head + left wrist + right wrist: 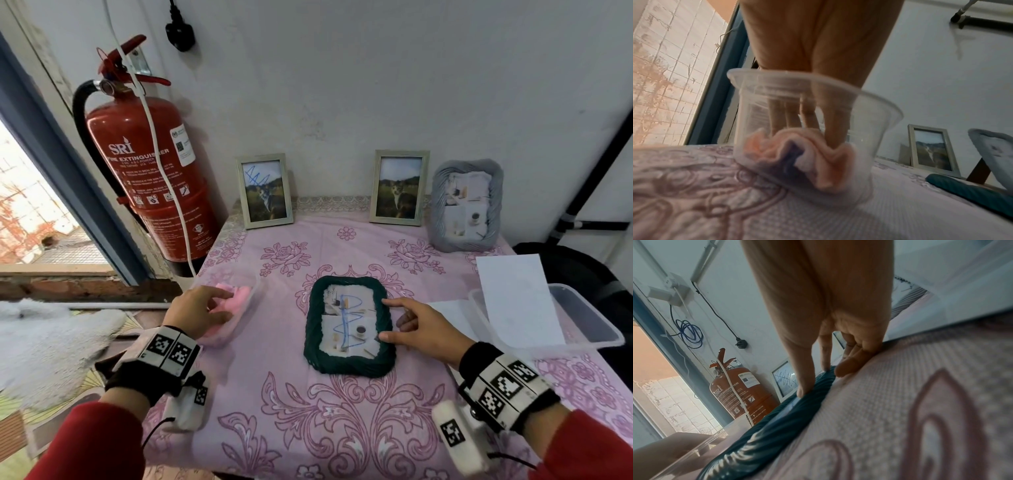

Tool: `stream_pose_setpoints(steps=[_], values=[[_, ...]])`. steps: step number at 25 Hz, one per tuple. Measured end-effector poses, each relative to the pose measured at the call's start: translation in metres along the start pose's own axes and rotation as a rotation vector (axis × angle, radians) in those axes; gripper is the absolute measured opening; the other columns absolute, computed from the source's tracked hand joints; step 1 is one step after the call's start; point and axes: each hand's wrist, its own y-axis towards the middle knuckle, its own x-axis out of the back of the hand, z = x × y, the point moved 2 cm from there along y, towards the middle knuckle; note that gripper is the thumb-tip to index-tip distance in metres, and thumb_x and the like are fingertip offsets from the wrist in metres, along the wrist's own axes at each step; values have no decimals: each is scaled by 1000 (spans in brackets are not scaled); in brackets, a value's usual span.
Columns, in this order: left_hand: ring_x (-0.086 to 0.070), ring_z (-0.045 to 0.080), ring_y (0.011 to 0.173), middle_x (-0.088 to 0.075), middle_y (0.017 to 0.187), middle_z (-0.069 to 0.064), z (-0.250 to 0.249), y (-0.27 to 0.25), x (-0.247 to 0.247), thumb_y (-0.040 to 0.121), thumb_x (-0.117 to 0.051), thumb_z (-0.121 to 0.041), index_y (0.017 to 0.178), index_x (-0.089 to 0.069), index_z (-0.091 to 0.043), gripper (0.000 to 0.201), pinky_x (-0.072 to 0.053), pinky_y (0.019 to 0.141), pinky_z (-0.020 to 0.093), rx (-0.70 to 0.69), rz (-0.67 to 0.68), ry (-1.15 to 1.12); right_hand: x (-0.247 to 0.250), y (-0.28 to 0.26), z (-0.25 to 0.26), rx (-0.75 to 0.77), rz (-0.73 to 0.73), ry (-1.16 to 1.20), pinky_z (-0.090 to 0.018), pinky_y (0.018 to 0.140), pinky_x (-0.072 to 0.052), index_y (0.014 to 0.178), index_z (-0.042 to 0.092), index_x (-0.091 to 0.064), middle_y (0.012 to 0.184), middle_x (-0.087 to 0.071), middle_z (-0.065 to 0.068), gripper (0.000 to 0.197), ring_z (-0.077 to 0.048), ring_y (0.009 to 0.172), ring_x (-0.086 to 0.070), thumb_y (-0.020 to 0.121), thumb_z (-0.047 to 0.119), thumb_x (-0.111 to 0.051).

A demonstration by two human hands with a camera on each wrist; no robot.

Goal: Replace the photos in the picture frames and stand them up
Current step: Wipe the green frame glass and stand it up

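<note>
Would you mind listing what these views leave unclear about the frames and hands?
- Green frame back and stand: hidden in every view, since it lies face up.
- Left hand grip on the pink cloth: blurred through the clear tub, left wrist view.
- Extinguisher fine print: too small, head view.

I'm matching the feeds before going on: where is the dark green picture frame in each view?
Head: dark green picture frame flat at table centre, right hand on its right edge.
Left wrist: frame's edge low at far right.
Right wrist: frame's rim runs from bottom left to the fingertips.
Shared landmark: scribbled wooden frame; left wrist doesn't show it.
</note>
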Motion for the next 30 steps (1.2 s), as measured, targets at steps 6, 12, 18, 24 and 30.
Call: stream_pose_setpoints(steps=[6, 12, 18, 24, 30], values=[[-60, 14, 77, -65, 95, 2, -2, -8, 19, 82, -68, -26, 121, -60, -18, 41, -49, 69, 27, 0, -222, -260, -1, -1, 1, 12, 2, 10, -18, 70, -45, 127, 23, -52, 80, -46, 0, 63, -10, 70, -47, 71, 18, -80], [-57, -3, 69, -60, 81, -14, -71, -30, 51, 79, -69, -34, 116, -60, -23, 39, -42, 51, 8, -193, -403, -353, -1, 0, 2, 5, 5, 7, -15, 67, -45, 127, 23, -52, 81, -46, 0, 63, -10, 71, -47, 71, 19, -80], [-58, -4, 56, -57, 74, -13, -152, -26, 7, 81, -69, -27, 114, -60, -17, 35, -42, 45, 9, -308, -129, -474, -1, -1, 3, 16, 2, -66, -9, 64, -42, 129, 24, -49, 81, -46, 2, 64, -7, 71, -46, 72, 24, -79], [-54, 11, 80, -65, 99, 3, -183, -18, -48, 90, -56, -34, 110, -63, -17, 27, -42, 73, 23, -308, 87, -347, -1, -2, 6, 21, 12, -103, -11, 64, -40, 132, 21, -48, 80, -45, 3, 64, -6, 69, -44, 75, 23, -77], [-47, 12, 89, -51, 95, 2, -172, -21, -52, 91, -51, -16, 125, -56, -16, 34, -34, 74, 19, -368, 222, -381, -2, -3, 9, -27, 34, -99, -15, 67, -40, 136, 18, -45, 79, -46, 2, 56, -9, 72, -46, 84, 3, -60]])
